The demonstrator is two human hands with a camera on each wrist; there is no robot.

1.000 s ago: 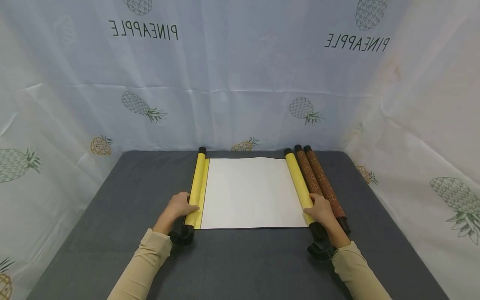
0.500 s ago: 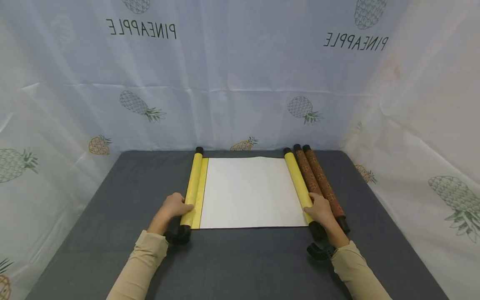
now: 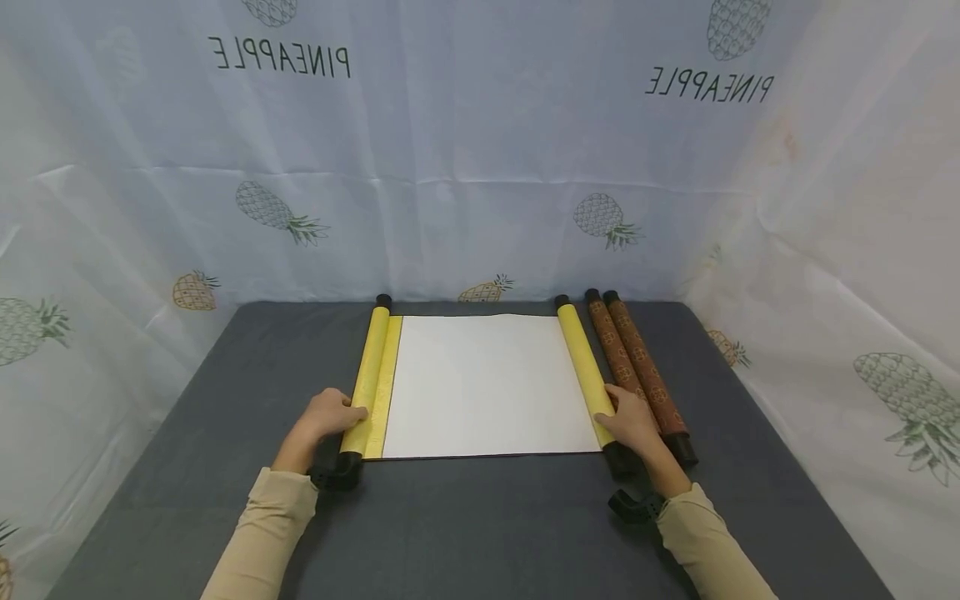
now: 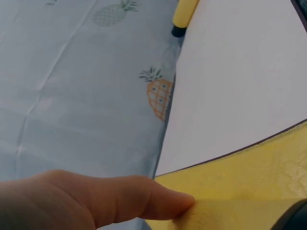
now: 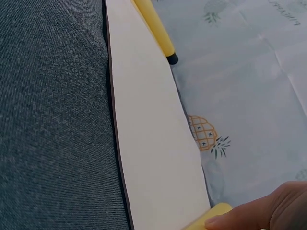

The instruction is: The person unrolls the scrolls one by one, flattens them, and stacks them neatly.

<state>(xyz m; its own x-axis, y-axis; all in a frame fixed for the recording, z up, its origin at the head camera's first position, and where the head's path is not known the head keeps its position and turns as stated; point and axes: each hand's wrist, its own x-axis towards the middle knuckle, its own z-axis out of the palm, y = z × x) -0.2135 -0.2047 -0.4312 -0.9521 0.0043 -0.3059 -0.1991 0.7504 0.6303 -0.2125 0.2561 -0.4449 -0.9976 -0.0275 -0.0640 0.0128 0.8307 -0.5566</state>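
A scroll lies partly unrolled on the dark cloth, its white paper flat between two yellow rolls with black end knobs. My left hand grips the near part of the left yellow roll, thumb on top and the other fingers at its outer side. In the left wrist view the thumb presses on the yellow fabric. On the opposite side, my right hand holds the right yellow roll near its lower end. The right wrist view has that thumb on the yellow roll, other fingers hidden.
Two rolled brown patterned scrolls lie side by side just right of the right hand. Dark cloth covers the table. A white curtain with pineapple prints stands along the back and both sides.
Both hands have moved left with the scroll, the left hand farther. The strip of yellow fabric beside the left roll is wider. The brown scrolls have stayed in place, now farther from the right yellow roll.
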